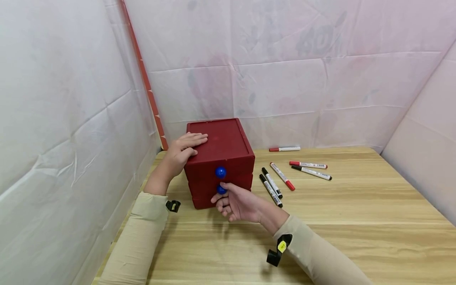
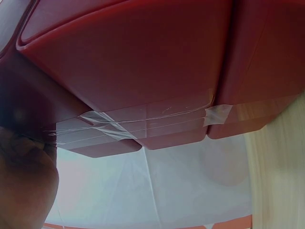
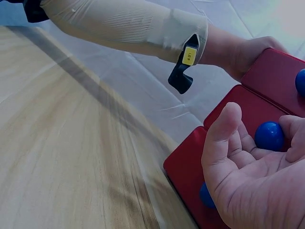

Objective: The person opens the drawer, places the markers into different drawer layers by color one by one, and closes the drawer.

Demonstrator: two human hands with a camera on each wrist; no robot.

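A red box (image 1: 228, 146) with stacked drawers stands at the table's back left corner. My left hand (image 1: 185, 150) lies flat on its lid near the left edge, fingers straight. The top drawer carries a blue knob (image 1: 220, 172). A second blue knob (image 1: 221, 190) sits below it, and my right hand (image 1: 231, 202) is palm up at it. In the right wrist view the fingers (image 3: 295, 131) curl about this knob (image 3: 269, 136) while the thumb stands apart. A third knob (image 3: 206, 195) shows lower down. The left wrist view shows only the box's taped side (image 2: 143, 62).
Several red and black markers (image 1: 282, 176) lie on the wooden table (image 1: 356, 221) just right of the box, one more (image 1: 285, 149) by the back wall. White sheeting walls close in on the left, back and right.
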